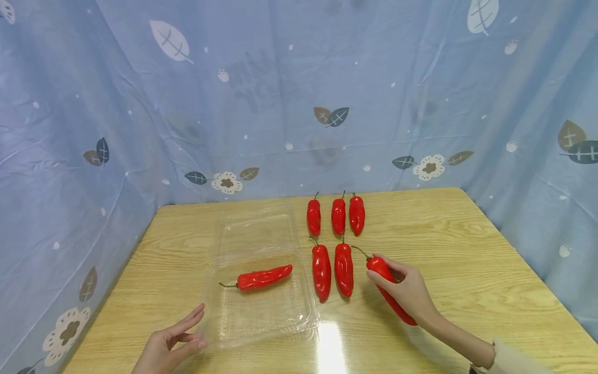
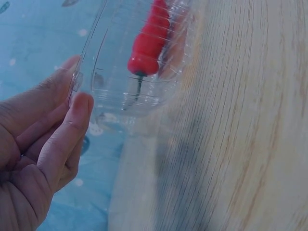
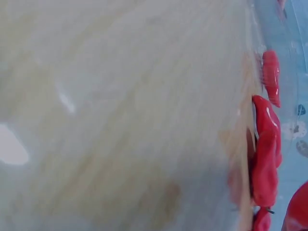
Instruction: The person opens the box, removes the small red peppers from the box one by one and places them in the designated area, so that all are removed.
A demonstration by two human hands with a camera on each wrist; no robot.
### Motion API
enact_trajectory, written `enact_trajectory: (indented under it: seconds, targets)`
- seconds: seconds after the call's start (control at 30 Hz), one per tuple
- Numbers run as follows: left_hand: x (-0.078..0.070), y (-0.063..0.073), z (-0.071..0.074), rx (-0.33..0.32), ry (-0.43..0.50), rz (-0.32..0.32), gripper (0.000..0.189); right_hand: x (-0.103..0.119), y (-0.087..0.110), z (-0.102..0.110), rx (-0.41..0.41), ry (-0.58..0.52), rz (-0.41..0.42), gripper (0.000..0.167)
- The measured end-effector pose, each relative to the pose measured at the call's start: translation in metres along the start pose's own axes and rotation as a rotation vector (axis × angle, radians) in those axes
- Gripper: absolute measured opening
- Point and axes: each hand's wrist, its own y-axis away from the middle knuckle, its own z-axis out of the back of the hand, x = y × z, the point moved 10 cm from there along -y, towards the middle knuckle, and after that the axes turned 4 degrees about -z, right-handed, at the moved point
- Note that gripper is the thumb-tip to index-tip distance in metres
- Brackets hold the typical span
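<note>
In the head view my right hand grips a long red chili pepper near its stem end. The pepper slants, its stem pointing to the upper left and its tip showing below the hand. Only part of this held pepper enters the right wrist view, at the lower right corner. My left hand pinches the near left rim of a clear plastic clamshell box between thumb and fingers. Inside the box's near half lies another red pepper, its stem to the left.
Two red peppers, a left one and a right one, lie side by side right of the box. Behind them is a row of three more, including a middle pepper. The box's lid lies opened backward. A blue curtain borders the wooden table.
</note>
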Motion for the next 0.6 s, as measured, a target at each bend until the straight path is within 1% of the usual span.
enact_trajectory:
  seconds: [0.07, 0.13, 0.2, 0.27, 0.37, 0.43, 0.5, 0.6]
  targets:
    - [0.0, 0.0, 0.001, -0.001, 0.005, -0.002, 0.056, -0.008, -0.002, 0.003, -0.036, -0.005, -0.05, 0.062]
    - [0.001, 0.001, 0.002, -0.003, 0.012, 0.001, 0.056, -0.015, -0.005, 0.004, -0.068, -0.041, -0.098, 0.065]
    - [0.002, 0.001, 0.002, 0.0, 0.015, -0.012, 0.056, -0.02, -0.009, 0.003, -0.106, -0.076, -0.14, 0.067]
    - [0.002, 0.0, 0.002, -0.002, 0.023, -0.017, 0.055, -0.025, -0.013, 0.001, -0.14, -0.118, -0.18, 0.069]
    - [0.002, 0.0, 0.001, 0.003, 0.03, -0.019, 0.054, -0.032, -0.02, -0.007, -0.159, -0.166, -0.236, 0.074]
    - [0.003, 0.0, 0.001, 0.001, 0.035, -0.01, 0.054, -0.036, -0.026, -0.013, -0.161, -0.198, -0.263, 0.076]
    - [0.003, 0.0, 0.0, 0.0, 0.038, 0.006, 0.054, -0.038, -0.032, -0.019, -0.156, -0.225, -0.271, 0.077]
    - [0.005, 0.0, 0.0, -0.008, 0.039, 0.041, 0.055, -0.039, -0.04, -0.025, -0.173, -0.237, -0.26, 0.068]
